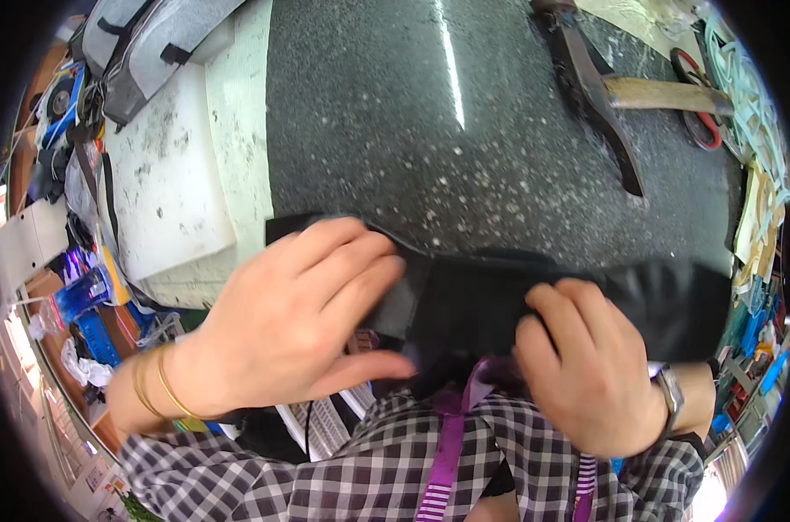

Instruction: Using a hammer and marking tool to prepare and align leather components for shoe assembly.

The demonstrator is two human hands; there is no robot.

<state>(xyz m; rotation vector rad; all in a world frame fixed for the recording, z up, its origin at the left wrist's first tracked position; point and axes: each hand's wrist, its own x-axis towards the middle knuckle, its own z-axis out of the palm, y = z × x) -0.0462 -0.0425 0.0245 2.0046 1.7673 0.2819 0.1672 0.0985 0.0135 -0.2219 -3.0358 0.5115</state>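
Note:
A long strip of smooth black leather-like material (482,300) lies across the near edge of the dark speckled stone slab (369,113). My left hand (295,304), slightly blurred, grips its left part with the fingers over the top and the thumb below. Farther right, my right hand (590,365) has curled fingers pinching the near edge of the same material. The strip's right end spreads out past that hand. Its underside and the tips of several fingers are hidden.
A hammer (603,96) with a long curved metal head and wooden handle rests at the slab's far right, beside red-and-black-handled scissors (703,126). A stained white board (164,174) lies left, near a grey bag (160,52). Pale green strips (756,113) hang over the right edge.

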